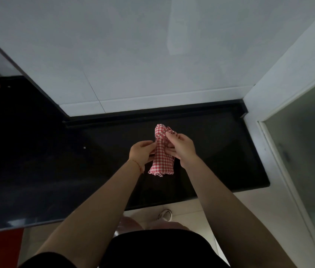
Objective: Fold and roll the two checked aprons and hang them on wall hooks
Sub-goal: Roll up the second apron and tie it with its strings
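Both hands were closed on the rolled red-and-white checked apron (161, 151), a little above the middle of the frame. The right hand (181, 147) had its grip near the top of the roll, thumb and fingertips pinching the cloth there, with lower fingers curled against its side. The left hand (142, 153) held the roll from the other side, fingers wrapped onto its middle; a thin red string (136, 163) circled that wrist. The roll stood nearly upright between them, its frilled lower end hanging free just over the black surface (220, 151); whether it touched I could not tell. Behind ran a pale tiled wall (133, 55). At lower right, a white shoe (165, 214) showed on the light floor (187, 211).
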Available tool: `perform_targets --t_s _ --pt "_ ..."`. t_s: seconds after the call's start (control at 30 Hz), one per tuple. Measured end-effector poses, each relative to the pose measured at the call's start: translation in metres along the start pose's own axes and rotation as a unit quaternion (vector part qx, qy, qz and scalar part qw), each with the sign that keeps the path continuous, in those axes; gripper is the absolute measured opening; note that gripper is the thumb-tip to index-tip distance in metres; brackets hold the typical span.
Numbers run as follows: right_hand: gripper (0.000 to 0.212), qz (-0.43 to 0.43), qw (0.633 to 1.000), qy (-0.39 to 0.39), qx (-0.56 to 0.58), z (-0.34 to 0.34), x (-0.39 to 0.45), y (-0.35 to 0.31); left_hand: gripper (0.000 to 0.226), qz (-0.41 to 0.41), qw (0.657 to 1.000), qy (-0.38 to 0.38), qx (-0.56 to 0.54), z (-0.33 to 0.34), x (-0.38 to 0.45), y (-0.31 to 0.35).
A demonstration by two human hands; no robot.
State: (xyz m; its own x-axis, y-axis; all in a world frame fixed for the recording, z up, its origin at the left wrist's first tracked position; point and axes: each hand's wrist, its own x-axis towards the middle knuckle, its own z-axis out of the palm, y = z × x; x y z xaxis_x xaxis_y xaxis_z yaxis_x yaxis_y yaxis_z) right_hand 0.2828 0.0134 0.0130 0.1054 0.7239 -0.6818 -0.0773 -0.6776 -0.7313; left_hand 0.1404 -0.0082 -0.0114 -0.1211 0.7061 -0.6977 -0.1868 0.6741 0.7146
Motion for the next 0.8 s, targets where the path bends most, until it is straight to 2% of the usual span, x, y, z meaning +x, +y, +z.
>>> perform_targets --t_s 0.13,0.3,0.47,0.6,0.8 --pt "0.024 -0.017 0.999 -0.001 -0.031 -0.002 0.001 0.002 0.021 0.009 1.000 -0.007 0.022 0.004 -0.002 0.002" --pt "0.038 -0.046 0.980 0.080 -0.175 0.006 0.006 0.002 0.013 0.034 0.992 -0.002 0.121 0.015 0.002 0.004" --pt "0.026 -0.048 0.954 0.111 -0.274 0.011 0.008 -0.008 0.004 0.059 0.976 -0.031 0.208 0.026 0.001 0.008" --pt "0.036 -0.017 0.938 0.120 -0.326 0.014 0.007 -0.013 0.005 0.017 0.986 -0.051 0.158 0.027 -0.002 0.013" --pt "0.028 -0.079 0.945 0.120 -0.293 0.010 0.008 -0.001 0.008 -0.005 0.997 -0.045 0.057 0.022 -0.002 0.011"
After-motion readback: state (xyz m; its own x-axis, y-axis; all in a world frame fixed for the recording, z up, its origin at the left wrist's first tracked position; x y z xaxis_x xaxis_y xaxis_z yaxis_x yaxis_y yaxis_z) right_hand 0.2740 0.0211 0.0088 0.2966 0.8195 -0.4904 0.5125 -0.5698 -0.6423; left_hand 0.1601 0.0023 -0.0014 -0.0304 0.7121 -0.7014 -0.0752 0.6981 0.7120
